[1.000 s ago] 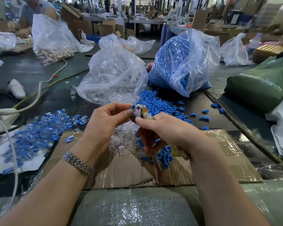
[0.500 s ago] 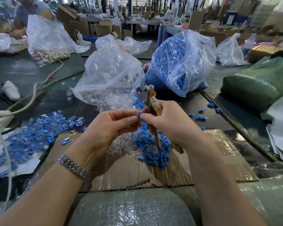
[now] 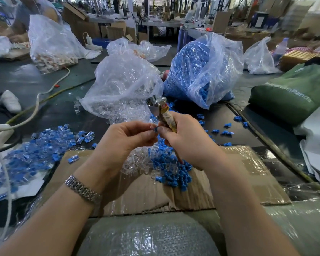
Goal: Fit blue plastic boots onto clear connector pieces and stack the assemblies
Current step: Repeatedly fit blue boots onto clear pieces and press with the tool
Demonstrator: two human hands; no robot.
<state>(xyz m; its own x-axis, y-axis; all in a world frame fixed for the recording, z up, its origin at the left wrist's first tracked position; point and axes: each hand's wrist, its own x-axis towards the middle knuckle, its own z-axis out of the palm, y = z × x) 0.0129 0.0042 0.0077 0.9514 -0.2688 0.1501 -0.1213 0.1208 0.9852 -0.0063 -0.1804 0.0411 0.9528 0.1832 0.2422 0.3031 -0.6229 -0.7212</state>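
My left hand point(image 3: 126, 139) and my right hand point(image 3: 185, 139) meet above the cardboard sheet point(image 3: 248, 174), pinching one small blue boot point(image 3: 156, 129) between their fingertips. My right hand also grips a taped-handle metal tool point(image 3: 163, 111) that points up and away. Whether a clear piece sits in the boot is hidden by my fingers. Below the hands lie loose clear connector pieces point(image 3: 137, 163) and loose blue boots point(image 3: 172, 169). A pile of finished blue-and-clear assemblies point(image 3: 39, 145) spreads at the left.
A clear bag of connector pieces point(image 3: 122, 85) and a clear bag of blue boots point(image 3: 201, 71) stand behind my hands. A green bag point(image 3: 294, 95) lies at right. White cables point(image 3: 35, 109) cross the left side. Bubble wrap point(image 3: 146, 235) covers the near edge. A person works at far left.
The tool swung from level with my fingertips to pointing up and away. My hands have drawn slightly nearer, and both now pinch the blue boot.
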